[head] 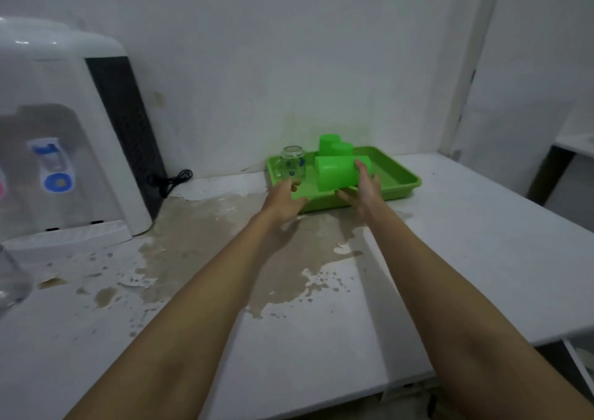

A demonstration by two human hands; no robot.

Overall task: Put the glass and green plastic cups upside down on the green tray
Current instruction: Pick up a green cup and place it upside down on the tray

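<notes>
Reaching forward: two bare forearms stretch from the near edge of the tabletop [450, 259] toward the green tray [406, 175] at the back wall.
Tabletop: white, flat and matt, with a wide tan patch where the coating has peeled away in ragged flakes between the arms and the tray.
Left hand [283, 199]: palm turned inward, fingers [294, 186] spread loosely and holding nothing, their tips just beside the base of the glass cup [293, 166]; whether they touch it I cannot tell.
Right hand [364, 188]: palm facing left, fingers curled around the nearest green cup [337, 172], thumb [345, 197] under it, fingertips over its upper side.
Nearest green cup: bright smooth plastic, tapered, tilted on its side above the front of the tray, its flat bottom turned toward the left.
Glass cup: clear, rounded, with a side handle and blue dots, standing on the tray's left end with its round rim up.
Rear green cups [332, 145]: two of the same plastic, upside down on the tray behind the held one, close together.
Green tray: shallow, rectangular, glossy, with a raised lip, set against the wall.
Water dispenser [64, 130]: white rounded plastic with a black side panel and a blue tap, at the left, well apart from the tray, a black cord [170, 180] coiled beside it.
Wall [289, 50]: white, stained yellowish above the tray.
</notes>
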